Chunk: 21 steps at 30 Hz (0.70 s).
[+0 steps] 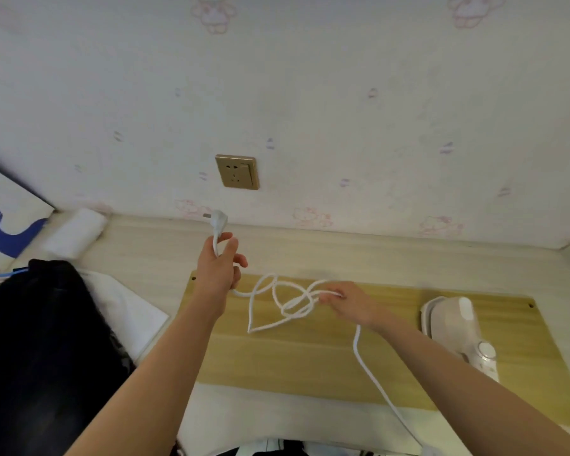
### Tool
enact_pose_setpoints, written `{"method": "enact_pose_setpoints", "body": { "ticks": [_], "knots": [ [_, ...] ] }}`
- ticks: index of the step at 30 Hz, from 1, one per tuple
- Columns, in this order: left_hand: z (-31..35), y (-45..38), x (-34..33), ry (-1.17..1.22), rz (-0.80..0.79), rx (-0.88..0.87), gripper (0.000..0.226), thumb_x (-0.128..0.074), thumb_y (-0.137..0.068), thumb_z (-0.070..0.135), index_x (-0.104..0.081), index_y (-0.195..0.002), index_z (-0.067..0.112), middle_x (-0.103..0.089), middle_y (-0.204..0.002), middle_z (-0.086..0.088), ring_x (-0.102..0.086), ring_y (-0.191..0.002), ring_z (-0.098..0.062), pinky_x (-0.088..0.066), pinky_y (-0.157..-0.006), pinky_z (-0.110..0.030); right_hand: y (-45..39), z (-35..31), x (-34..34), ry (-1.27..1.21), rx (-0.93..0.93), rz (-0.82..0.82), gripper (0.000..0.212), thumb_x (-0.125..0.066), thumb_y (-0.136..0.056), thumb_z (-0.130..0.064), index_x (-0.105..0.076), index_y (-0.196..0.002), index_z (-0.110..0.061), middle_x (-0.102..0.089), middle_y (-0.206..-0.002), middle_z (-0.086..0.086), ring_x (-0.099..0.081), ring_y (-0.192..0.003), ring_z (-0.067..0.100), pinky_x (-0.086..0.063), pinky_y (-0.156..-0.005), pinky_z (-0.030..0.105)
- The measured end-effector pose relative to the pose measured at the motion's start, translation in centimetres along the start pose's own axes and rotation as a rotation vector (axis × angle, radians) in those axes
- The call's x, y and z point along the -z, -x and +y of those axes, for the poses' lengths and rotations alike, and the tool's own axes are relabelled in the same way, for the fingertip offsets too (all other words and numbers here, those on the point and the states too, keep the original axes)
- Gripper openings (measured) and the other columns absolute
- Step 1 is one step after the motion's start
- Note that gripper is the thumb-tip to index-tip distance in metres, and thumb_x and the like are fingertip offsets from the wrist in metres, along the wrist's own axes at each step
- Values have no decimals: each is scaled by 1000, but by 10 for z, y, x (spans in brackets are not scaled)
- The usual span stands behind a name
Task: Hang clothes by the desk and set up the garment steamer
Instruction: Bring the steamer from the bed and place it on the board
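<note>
The bench is pale wood grain, with a yellower wooden board lying on it and patterned wallpaper behind. A gold wall socket sits on the wall at 12 o'clock from the hands, nothing plugged into it.

The left hand is raised just below the socket; its fingers are curled round the white cord just under the plug, whose pins point toward 9 o'clock. The right hand is low over the board, fingers pinched together on the tangled loops of the cord — one run of it trails toward 6 o'clock.

The garment steamer lies on the board at 3 o'clock from the right hand, apart from it. Dark clothing is heaped at 9 o'clock, over a white sheet. A white roll and a blue-printed panel occupy the 10 o'clock corner.

No containers are visible.
</note>
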<state>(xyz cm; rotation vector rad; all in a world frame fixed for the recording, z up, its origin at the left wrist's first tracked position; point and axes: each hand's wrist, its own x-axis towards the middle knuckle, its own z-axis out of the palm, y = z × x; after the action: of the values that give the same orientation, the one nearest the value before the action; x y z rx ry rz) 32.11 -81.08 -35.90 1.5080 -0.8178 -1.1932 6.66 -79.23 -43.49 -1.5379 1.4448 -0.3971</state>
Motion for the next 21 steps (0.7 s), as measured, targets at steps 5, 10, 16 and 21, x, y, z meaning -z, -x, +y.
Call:
{"method": "enact_pose_setpoints", "body": {
  "ticks": [5,10,16,21],
  "knots": [
    [0,-12,8,-22,44,-25,19,-41,-101,26,-55,-110,18,-51,-60,-5,-32,-36,-11,-26,-36,-20,13,-5,23,-694,-163,249,26,-48,-100,-25,-57,-76,-20,-43,-53,-5,-42,-49,8,-46,-60,27],
    [18,-22,21,34,147,-169,29,-35,-102,34,-63,-102,26,-50,-52,2,-37,-37,-10,-29,-36,-20,14,19,51,-674,-363,486,28,-49,-98,-19,-55,-71,-15,-46,-50,-1,-41,-48,15,-40,-55,27],
    [36,-32,28,-1,69,-197,27,-36,-101,36,-63,-98,33,-50,-54,3,-36,-39,-12,-29,-38,-22,3,42,58,-13,-512,399,26,-54,-92,-17,-69,-75,-6,-68,-73,12,-62,-71,29,-46,-67,32],
    [37,-29,26,19,-38,-203,29,-39,-100,45,-62,-108,28,-52,-56,2,-36,-40,-10,-29,-37,-21,0,19,52,487,-570,314,18,-48,-88,-17,-56,-99,-5,-60,-108,18,-57,-101,35,-45,-79,34]
  ]
}}
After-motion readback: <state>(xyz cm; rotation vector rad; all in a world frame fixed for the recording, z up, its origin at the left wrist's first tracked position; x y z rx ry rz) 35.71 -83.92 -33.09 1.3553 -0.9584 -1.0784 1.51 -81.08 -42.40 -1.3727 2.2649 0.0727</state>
